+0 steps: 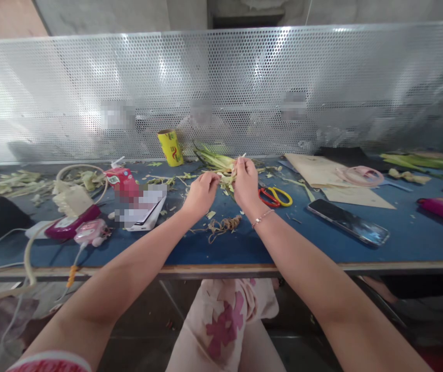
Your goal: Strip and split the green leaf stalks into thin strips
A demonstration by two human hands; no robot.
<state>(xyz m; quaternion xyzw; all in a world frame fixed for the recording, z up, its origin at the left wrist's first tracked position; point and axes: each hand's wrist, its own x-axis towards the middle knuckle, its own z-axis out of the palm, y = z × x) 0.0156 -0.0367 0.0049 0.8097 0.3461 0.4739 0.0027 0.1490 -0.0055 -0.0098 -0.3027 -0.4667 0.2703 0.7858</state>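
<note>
My right hand point(245, 181) is closed, thumb and fingers pinched on a pale green plant piece point(227, 182), with a small white tip standing out above the fingers. My left hand point(201, 195) is just to its left, fingers pressed together; what they pinch, if anything, is too small to make out. Behind both hands lies a bunch of long green leaves point(214, 159). A tangle of brown twine point(224, 226) rests on the blue table in front of them. Scissors point(276, 197) with red and yellow handles lie beside my right wrist.
A yellow can-shaped tube point(170, 148) stands near the perforated metal screen point(237, 72). Right are a phone point(348, 222), brown cardboard point(318, 170) and a pink ring-shaped coil point(363, 176). Left are a pink drink carton point(122, 182), a white box point(147, 219), cables and leaf scraps point(12, 182).
</note>
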